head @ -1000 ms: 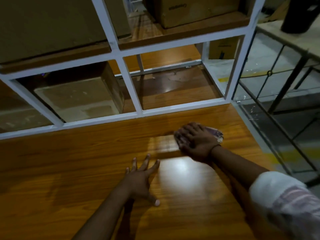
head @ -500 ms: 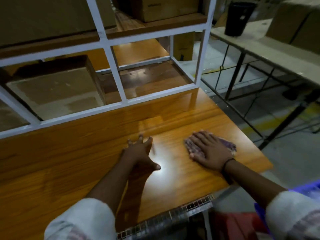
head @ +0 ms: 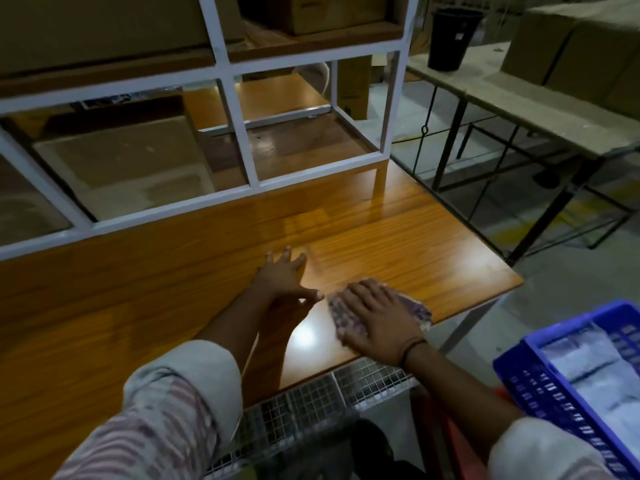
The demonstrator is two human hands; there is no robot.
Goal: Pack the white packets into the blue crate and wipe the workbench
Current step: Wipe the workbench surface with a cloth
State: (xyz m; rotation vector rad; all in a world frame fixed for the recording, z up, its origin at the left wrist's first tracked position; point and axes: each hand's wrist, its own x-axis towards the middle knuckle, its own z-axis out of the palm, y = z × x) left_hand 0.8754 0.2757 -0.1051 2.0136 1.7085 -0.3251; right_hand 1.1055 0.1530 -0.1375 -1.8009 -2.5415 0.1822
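A glossy wood-grain workbench (head: 398,237) fills the view. The right hand (head: 379,318) presses flat, fingers spread, hiding most of a crumpled cloth (head: 415,308). The left hand (head: 282,277) rests splayed beside it. White packets (head: 595,372) fill the perforated blue crate (head: 530,382), cut off near right.

Legible text, numbers, brands, signs: none.
- Black bin (head: 452,36), upper right of frame: small pale label on its side, too small to read.
- Upright cardboard carton (head: 353,84), upper centre, behind the white rack (head: 239,133): faint print, blurred and unreadable.
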